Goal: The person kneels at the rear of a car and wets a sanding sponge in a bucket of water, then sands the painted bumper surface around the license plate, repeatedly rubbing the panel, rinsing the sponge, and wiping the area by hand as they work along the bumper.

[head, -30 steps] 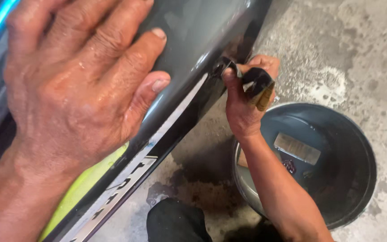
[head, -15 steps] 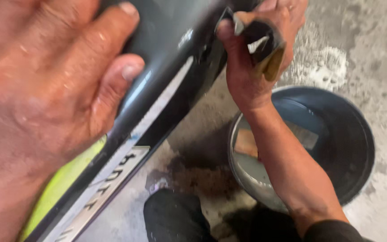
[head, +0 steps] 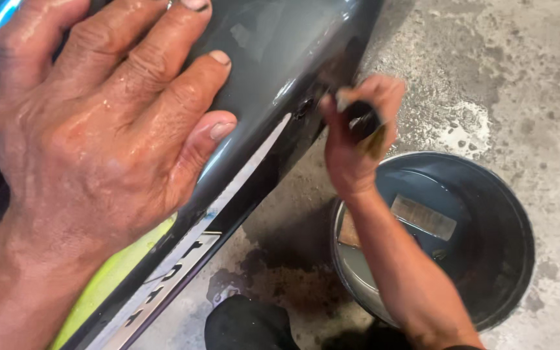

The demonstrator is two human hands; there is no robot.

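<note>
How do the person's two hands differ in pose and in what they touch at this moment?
The left hand lies flat with fingers spread on the glossy dark panel, holding nothing; the right hand is curled around a small dark folded piece at the panel's lower edge. The left fills the near view; the right sits lower, above the dark basin. Both look wet.

Wet concrete floor point(head: 526, 78) w/ dark basin point(head: 513, 259), maybe water-filled.

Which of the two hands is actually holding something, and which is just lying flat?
The right hand grips a small dark folded pad against the edge of the glossy dark grey body panel. The left hand holds nothing: it lies spread flat on that panel.
</note>
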